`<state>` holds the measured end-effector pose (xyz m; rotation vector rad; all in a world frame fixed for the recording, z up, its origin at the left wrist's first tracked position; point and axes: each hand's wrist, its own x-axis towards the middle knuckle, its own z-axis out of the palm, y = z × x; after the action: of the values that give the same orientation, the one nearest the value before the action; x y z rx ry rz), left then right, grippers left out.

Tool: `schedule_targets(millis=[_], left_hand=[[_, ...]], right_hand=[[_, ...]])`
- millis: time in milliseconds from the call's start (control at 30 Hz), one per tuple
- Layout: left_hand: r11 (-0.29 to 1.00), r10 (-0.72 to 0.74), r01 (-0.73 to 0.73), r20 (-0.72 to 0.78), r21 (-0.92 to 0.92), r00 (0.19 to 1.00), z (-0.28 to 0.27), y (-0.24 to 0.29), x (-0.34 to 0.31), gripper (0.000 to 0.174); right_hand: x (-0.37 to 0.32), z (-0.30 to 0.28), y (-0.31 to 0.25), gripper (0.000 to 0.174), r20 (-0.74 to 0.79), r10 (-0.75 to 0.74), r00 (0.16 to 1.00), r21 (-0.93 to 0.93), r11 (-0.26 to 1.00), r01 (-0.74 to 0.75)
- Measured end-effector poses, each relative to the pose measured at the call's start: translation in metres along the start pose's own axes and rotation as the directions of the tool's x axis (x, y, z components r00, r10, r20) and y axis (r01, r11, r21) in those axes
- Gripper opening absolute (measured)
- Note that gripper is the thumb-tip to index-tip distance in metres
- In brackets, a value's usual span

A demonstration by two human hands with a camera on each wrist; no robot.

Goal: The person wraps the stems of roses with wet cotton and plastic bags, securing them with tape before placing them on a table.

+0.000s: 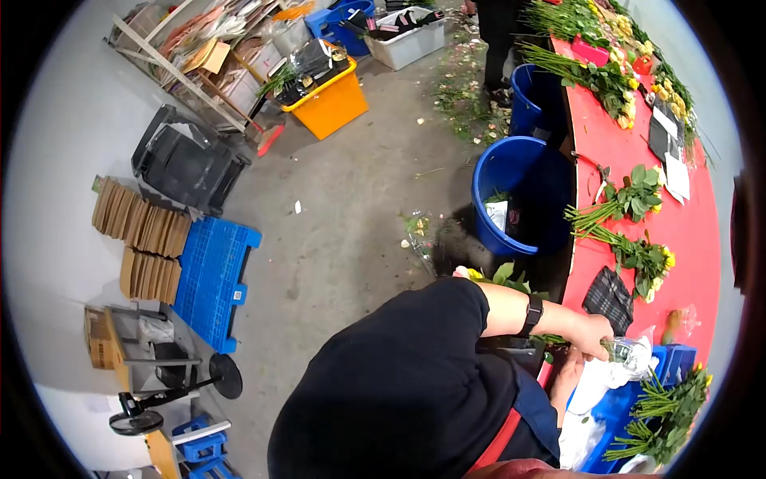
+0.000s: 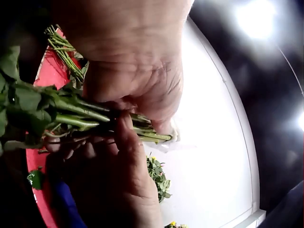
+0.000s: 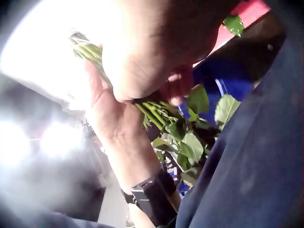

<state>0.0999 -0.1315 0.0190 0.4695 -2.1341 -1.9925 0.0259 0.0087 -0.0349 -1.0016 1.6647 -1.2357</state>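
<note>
Both hands hold one leafy bunch of flowers by its green stems. My left hand, on the arm with the black strap, curls round the stems near their cut ends. Close beside it, my right hand grips the same stems, its thumb laid along them in the left wrist view. Clear plastic surrounds the stem ends. The bunch's leaves spread out on the near side in the right wrist view. Pale blooms show beside my upper arm in the head view. The palms hide the middle of the stems.
The red table carries tied bunches, a dark checked cloth-like piece and pruning shears. A blue crate holds white plastic. Blue bins stand against the table edge. Another person stands farther along it.
</note>
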Motion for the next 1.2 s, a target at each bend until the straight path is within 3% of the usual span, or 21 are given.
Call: schedule_targets(millis=[67, 100, 133, 200, 267, 333, 367, 400, 433, 500, 533, 567, 633, 667, 700, 800, 933, 1000, 1100, 1167, 1200], left_hand=[[0.999, -0.015, 0.016, -0.034, 0.034, 0.999, 0.002, 0.000, -0.002, 0.023], [0.999, -0.030, 0.031, -0.043, 0.024, 0.999, 0.002, -0.003, -0.003, 0.024], [0.999, -0.045, 0.046, -0.047, 0.012, 0.998, 0.005, -0.008, -0.002, 0.024], [0.970, 0.183, -0.148, -0.180, 0.194, 0.966, 0.019, -0.033, 0.009, 0.029], [0.978, 0.145, -0.123, -0.121, 0.169, 0.982, 0.027, -0.029, 0.007, 0.030], [0.969, 0.142, -0.127, -0.058, 0.210, 0.988, 0.041, -0.024, 0.003, 0.031], [0.960, 0.176, -0.167, -0.018, 0.223, 0.984, 0.065, -0.029, 0.004, 0.031], [0.997, 0.066, -0.068, 0.050, 0.034, 0.997, 0.060, -0.034, 0.010, 0.027], [0.987, -0.038, 0.059, 0.140, -0.150, 0.989, 0.052, -0.004, -0.001, 0.025], [0.990, 0.110, -0.094, 0.163, -0.104, 0.980, 0.071, -0.047, 0.020, 0.044], [0.942, -0.114, 0.198, 0.297, -0.272, 0.948, 0.064, -0.004, 0.004, 0.056], [0.884, -0.211, 0.351, 0.405, -0.309, 0.889, 0.069, 0.005, 0.001, 0.059], [0.859, -0.267, 0.435, 0.489, -0.270, 0.830, 0.101, 0.009, -0.005, 0.052], [0.915, -0.329, 0.396, 0.426, -0.075, 0.843, 0.118, 0.020, -0.010, 0.046], [0.999, 0.020, -0.029, 0.298, 0.026, 0.954, 0.143, -0.013, -0.010, 0.040], [0.965, -0.213, 0.169, 0.220, 0.202, 0.952, 0.189, 0.013, -0.032, 0.040], [0.931, -0.143, 0.049, 0.241, 0.361, 0.960, 0.244, 0.000, -0.051, 0.039], [0.904, -0.178, 0.020, 0.333, 0.427, 0.926, 0.266, -0.017, -0.063, 0.036], [0.769, -0.256, -0.117, 0.470, 0.628, 0.845, 0.300, -0.005, -0.089, 0.034], [0.777, -0.252, -0.171, 0.547, 0.606, 0.798, 0.330, -0.007, -0.109, 0.033], [0.759, -0.252, -0.219, 0.588, 0.613, 0.769, 0.345, -0.015, -0.115, 0.033]], right_hand=[[-0.004, -0.012, -0.011, 0.038, 0.077, 0.062, 0.995, -0.135, 0.990, -0.051], [-0.007, -0.030, -0.015, 0.035, 0.284, 0.132, 0.950, -0.112, 0.988, -0.104], [-0.021, -0.036, -0.045, 0.039, 0.262, 0.293, 0.920, -0.067, 0.956, -0.285], [-0.035, -0.084, -0.024, 0.049, 0.108, 0.210, 0.972, 0.128, 0.966, -0.223], [-0.045, -0.094, -0.030, 0.058, -0.223, 0.317, 0.922, 0.497, 0.850, -0.172], [-0.051, -0.096, -0.031, 0.061, -0.195, 0.291, 0.936, 0.504, 0.849, -0.159], [-0.069, -0.086, -0.050, 0.053, -0.336, 0.442, 0.832, 0.573, 0.797, -0.193], [-0.047, -0.090, -0.021, 0.040, -0.249, 0.362, 0.898, 0.320, 0.906, -0.277], [-0.050, -0.077, -0.028, 0.028, -0.375, 0.330, 0.866, 0.352, 0.915, -0.197], [-0.065, -0.079, -0.020, 0.023, -0.516, 0.179, 0.838, -0.067, 0.966, -0.248], [-0.077, -0.074, -0.021, 0.022, -0.548, 0.077, 0.833, -0.291, 0.916, -0.277], [-0.084, -0.064, -0.017, 0.019, -0.559, -0.142, 0.817, -0.381, 0.919, -0.101], [-0.107, -0.058, -0.025, 0.012, -0.472, -0.041, 0.880, -0.604, 0.742, -0.290], [-0.119, -0.056, -0.022, 0.014, -0.451, -0.135, 0.882, -0.505, 0.853, -0.128], [-0.132, -0.059, -0.008, 0.016, -0.383, -0.082, 0.920, -0.609, 0.771, -0.185], [-0.178, -0.066, -0.008, 0.023, -0.393, 0.102, 0.914, -0.494, 0.814, -0.304], [-0.248, -0.069, 0.020, 0.025, -0.443, -0.303, 0.844, -0.274, 0.942, 0.194], [-0.316, -0.096, 0.016, 0.022, -0.292, 0.125, 0.948, -0.257, 0.945, -0.203], [-0.417, -0.133, 0.047, 0.018, -0.790, 0.137, 0.598, -0.253, 0.816, -0.520], [-0.479, -0.158, 0.074, 0.022, -0.931, 0.168, 0.325, -0.154, 0.625, -0.765], [-0.501, -0.169, 0.085, 0.025, -0.905, 0.331, 0.266, -0.035, 0.566, -0.823]])
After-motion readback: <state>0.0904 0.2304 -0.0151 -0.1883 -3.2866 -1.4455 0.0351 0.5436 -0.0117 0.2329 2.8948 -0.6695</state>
